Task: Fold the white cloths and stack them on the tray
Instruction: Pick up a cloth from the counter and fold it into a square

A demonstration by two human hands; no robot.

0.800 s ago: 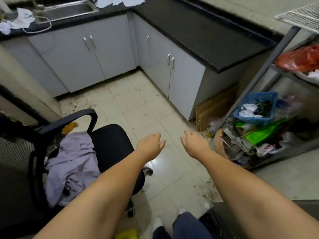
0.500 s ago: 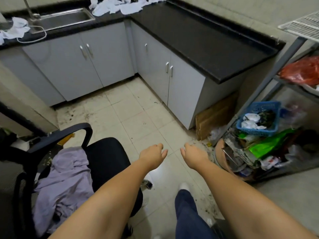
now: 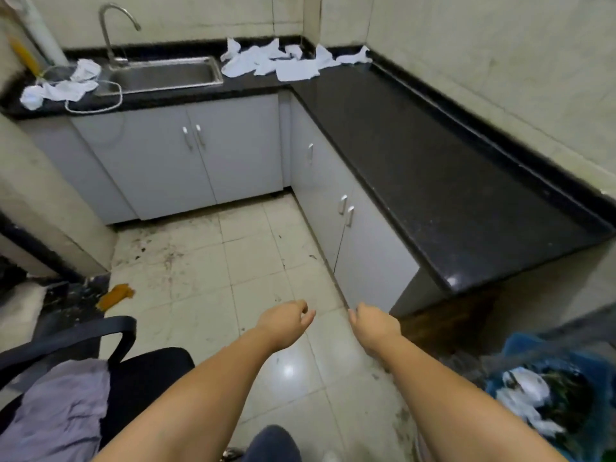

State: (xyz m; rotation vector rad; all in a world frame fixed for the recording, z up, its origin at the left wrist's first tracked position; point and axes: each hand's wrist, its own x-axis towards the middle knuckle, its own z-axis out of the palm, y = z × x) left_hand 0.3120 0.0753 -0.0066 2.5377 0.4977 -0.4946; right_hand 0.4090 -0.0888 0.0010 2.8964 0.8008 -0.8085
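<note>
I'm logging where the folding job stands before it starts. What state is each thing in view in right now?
left hand: loosely curled, holding nothing
right hand: loosely curled, holding nothing
white cloths in the corner: crumpled, unfolded, on the countertop
white cloths left of the sink: crumpled, unfolded
cabinet doors: closed
faucet: no water visibly running
purple garment: draped on the chair seat

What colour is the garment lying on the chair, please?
Pale lilac garment, seen in the head view.
</note>
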